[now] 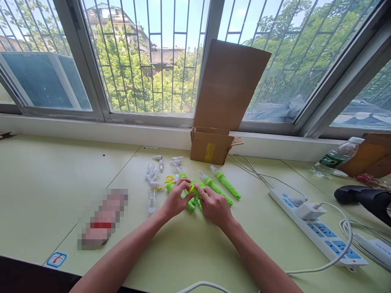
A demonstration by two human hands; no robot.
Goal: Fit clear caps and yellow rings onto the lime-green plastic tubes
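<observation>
My left hand (176,200) is closed in a pinch at a small yellow ring (191,188). The ring sits at the top end of a green plastic handle. My right hand (216,205) has its fingers bent round that handle, index fingertip close to the ring; the fingers partly hide the grip. More green handles lie under and beside the left hand. Right of my hands lie two green handles with clear tips, one nearer (217,190) and one farther (227,185). Loose yellow rings (169,179) and clear plastic tubes (152,200) are spread left of my hands.
A cardboard box (210,148) with its flap raised stands against the window sill. On the right are a white power strip (320,232) with plugs and cables, a water bottle (337,156) and a black device (363,199). A blurred-out item (104,217) lies at left.
</observation>
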